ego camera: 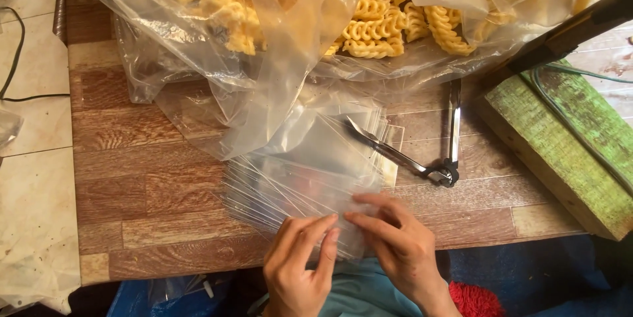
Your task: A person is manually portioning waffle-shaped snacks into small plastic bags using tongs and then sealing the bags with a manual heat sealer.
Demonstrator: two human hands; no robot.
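A fanned stack of small clear plastic bags (290,182) lies on the wooden table (132,178) near its front edge. My left hand (300,267) and my right hand (395,244) meet at the stack's near edge, fingertips pinching the topmost bag. Behind the stack a large clear plastic bag (277,33) holds yellow spiral snacks (376,27). Metal tongs (435,152) lie open on the table to the right of the small bags.
A green-painted wooden block (567,152) with a cable over it sits at the right. A dark bar (573,27) slants above it. A black cord (16,60) runs over the tiled floor at the left. Blue cloth (527,277) lies below the table edge.
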